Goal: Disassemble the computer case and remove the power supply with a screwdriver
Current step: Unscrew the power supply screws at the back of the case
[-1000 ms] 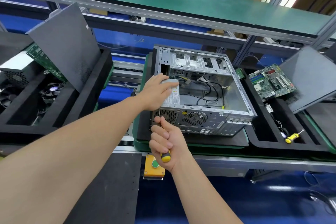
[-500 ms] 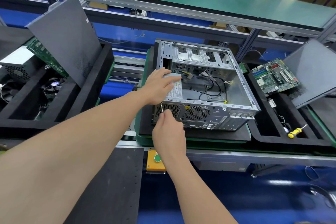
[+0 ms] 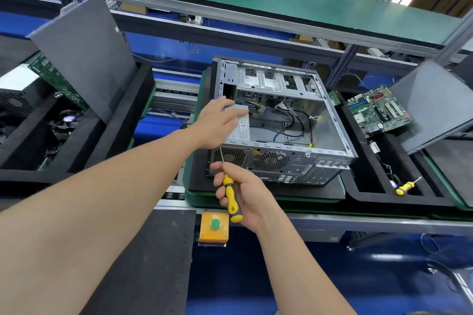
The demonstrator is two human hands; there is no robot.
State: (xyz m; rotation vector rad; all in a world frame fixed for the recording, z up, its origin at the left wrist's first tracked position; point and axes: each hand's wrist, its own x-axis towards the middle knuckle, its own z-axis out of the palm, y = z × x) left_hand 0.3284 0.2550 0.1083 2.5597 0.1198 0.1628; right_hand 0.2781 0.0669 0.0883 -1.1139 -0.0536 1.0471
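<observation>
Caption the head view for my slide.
Left hand rests on the power supply in the open computer case while right hand holds a yellow screwdriver at its rear panel.

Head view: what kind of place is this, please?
Probably a factory disassembly line: an opened computer case on a green pallet, a loose motherboard in a black tray, and a green push button.

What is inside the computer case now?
In the computer case: the power supply at left, the left hand resting on it, and loose black cables beside it. The hand hides part of its top.
</observation>
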